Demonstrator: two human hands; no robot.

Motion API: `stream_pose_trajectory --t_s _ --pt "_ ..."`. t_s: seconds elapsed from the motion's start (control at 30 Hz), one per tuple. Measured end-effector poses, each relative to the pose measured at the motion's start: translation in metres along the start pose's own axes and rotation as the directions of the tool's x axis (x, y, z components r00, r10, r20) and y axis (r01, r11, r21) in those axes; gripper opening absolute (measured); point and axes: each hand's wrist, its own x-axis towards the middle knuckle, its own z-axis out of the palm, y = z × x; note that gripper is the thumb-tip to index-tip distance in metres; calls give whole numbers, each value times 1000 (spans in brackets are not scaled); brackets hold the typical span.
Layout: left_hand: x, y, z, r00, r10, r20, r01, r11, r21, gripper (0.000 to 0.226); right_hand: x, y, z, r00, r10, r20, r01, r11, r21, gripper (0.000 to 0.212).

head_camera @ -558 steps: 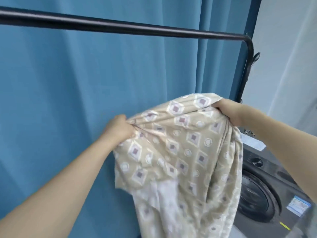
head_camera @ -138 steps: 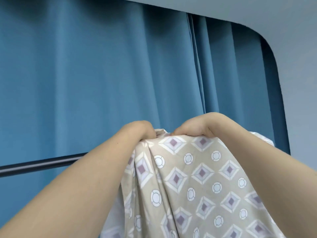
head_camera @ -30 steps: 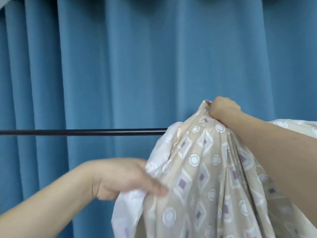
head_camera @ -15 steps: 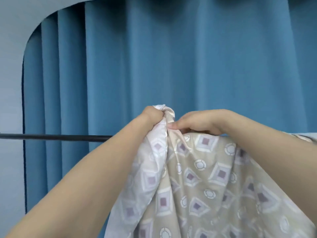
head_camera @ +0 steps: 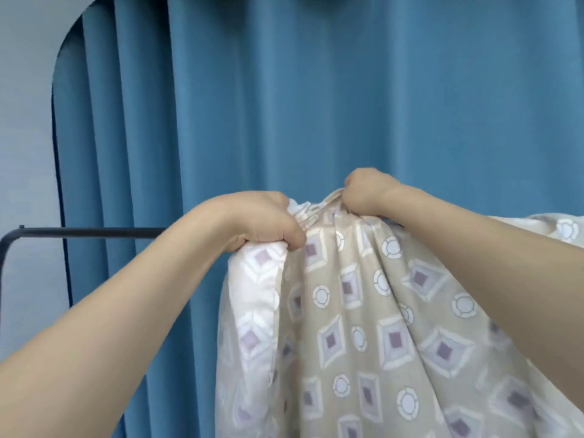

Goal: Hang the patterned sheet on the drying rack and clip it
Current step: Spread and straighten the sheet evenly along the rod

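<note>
Both hands are raised to the top edge of the sheet, which hangs in front of a blue curtain. The left hand is curled into a fist around a bunched fold at the sheet's upper left, where the paler reverse side of the cloth turns outward and falls in a long strip below the knuckles. The right hand sits slightly higher and just beside it, fingers closed tightly around a gathered peak of fabric, so that pleats fan downward from that grip. The two fists are near each other, with a short puckered stretch of hem between them. The sheet is beige with white-edged diamonds that have purple centres, and small white rings set between them; it drapes down to the bottom edge of the view and spreads away to the right behind the right forearm. The black bar of the drying rack runs level from its bent left corner toward the left wrist and disappears behind the arm and the cloth; whether the sheet already lies over the bar cannot be told. A pale wall shows at the left edge.
</note>
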Motion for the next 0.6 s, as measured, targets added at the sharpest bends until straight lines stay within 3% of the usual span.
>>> stream_pose_trajectory --t_s 0.1,0.2,0.23,0.37,0.43,0.47,0.53,0.6 --pt "-8 -24 10 984 19 -180 -17 1000 9 47 5 -23 2 991 115 -71 -98 974 204 21" --pt "-15 -58 22 988 -18 -151 26 998 56 24 15 -32 8 988 153 -34 -115 856 504 32" --pt "-16 -75 29 991 -67 -113 76 994 76 14 19 -31 11 984 177 -35 -131 837 531 33" --pt "-31 -141 38 942 -336 -7 333 932 146 20 17 -27 17 963 227 -143 -169 928 331 8" --pt "-43 -155 14 901 -435 -10 432 892 135 25 16 -30 21 969 137 -206 -112 986 126 16" --pt "-47 -156 -6 889 -452 -69 457 881 123 28 18 -32 24 972 78 -223 -71 997 39 16" --pt "-51 -150 -54 848 -411 -334 452 891 52 27 20 -39 27 974 -11 -225 -8 996 -83 10" --pt "-43 -140 -103 728 -329 -602 335 936 -107 22 21 -46 27 977 -51 -207 9 980 -200 20"
